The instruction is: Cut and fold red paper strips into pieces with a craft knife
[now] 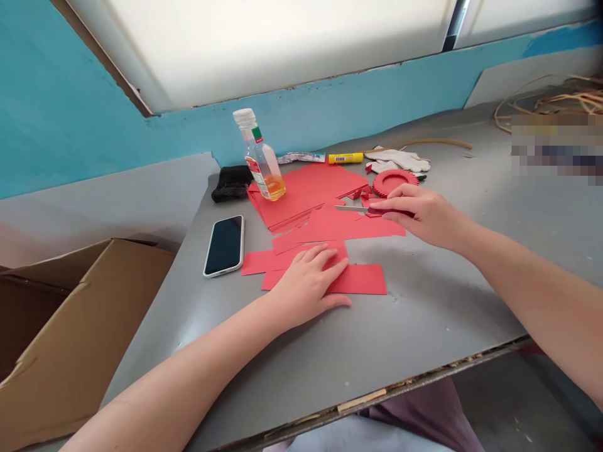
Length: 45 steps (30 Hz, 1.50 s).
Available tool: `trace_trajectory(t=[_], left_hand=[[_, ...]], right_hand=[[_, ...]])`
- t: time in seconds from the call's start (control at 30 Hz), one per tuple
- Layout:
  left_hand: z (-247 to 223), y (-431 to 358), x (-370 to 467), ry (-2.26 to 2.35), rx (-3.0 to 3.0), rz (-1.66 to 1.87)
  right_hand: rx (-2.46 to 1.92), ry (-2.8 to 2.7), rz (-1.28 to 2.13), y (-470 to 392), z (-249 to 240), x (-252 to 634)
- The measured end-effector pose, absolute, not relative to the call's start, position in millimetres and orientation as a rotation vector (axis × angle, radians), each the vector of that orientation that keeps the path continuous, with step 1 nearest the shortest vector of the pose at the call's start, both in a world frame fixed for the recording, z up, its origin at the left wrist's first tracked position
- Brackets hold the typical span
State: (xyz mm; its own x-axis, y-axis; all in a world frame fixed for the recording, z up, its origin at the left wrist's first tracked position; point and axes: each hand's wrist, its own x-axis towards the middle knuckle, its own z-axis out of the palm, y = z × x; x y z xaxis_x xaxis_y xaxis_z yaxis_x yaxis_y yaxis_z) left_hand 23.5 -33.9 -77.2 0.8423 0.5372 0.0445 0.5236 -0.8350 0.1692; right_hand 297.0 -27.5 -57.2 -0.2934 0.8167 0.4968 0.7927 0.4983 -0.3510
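Observation:
My left hand (308, 282) lies with spread fingers on red paper strips (365, 279), and its thumb rests on the table beside them. In my right hand (424, 213) is a small knife (353, 208) with a dark red handle. Its thin blade points left, over a larger piece of red paper (325, 223); whether it touches the paper I cannot tell. Just beyond that hand sits a red paper ring (394, 182) with a toothed edge. Red paper scraps lie near the knife. Behind them is a stack of red sheets (311, 182).
A glass bottle (264, 163) with amber liquid stands on the stack's left side. A phone (225, 246) lies to the left. Along the back are a yellow glue stick (346, 158), a silvery tube (301, 157) and white gloves (400, 159). A cardboard box (89, 314) stands beside the table.

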Motion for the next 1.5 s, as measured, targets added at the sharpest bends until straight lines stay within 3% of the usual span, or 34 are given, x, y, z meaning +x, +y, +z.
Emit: trace_trajectory(t=[0.17,0.43,0.6,0.77,0.97,1.17,1.3,1.4,1.47,1.5], left_hand=[[-85,-28,23,0.842,2.901,0.138],[-76,-29,24,0.791,2.873,0.583],[-48,-35,24,1.089,1.943,1.218],[-51,-23,27,1.037,1.11,1.194],[-64,-17,27,1.036,1.012,1.231],[-61,-16,25,0.96,0.895,1.226],[-66,-5,20,1.042,0.899,1.233],[-57,4,9,1.244,1.317,1.495],[-44,7,1,1.23,1.885,1.561],[-38,7,-2,1.188,2.177,1.427]], right_hand=[[-1.331,-2.087,0.131,-30,-57,290],[-1.416,-1.966,0.338,-33,-56,281],[-1.509,-1.568,0.755,-34,-50,278],[-1.455,-1.482,0.939,-31,-54,280],[-1.325,-1.676,1.329,-53,-48,253],[-1.497,-1.909,1.102,-65,-39,241],[-1.432,-1.922,0.331,-56,-51,253],[-1.236,-2.11,-0.149,-53,-61,258],[-1.21,-2.226,-0.193,-54,-66,257],[-1.206,-2.288,-0.122,-55,-67,256]])
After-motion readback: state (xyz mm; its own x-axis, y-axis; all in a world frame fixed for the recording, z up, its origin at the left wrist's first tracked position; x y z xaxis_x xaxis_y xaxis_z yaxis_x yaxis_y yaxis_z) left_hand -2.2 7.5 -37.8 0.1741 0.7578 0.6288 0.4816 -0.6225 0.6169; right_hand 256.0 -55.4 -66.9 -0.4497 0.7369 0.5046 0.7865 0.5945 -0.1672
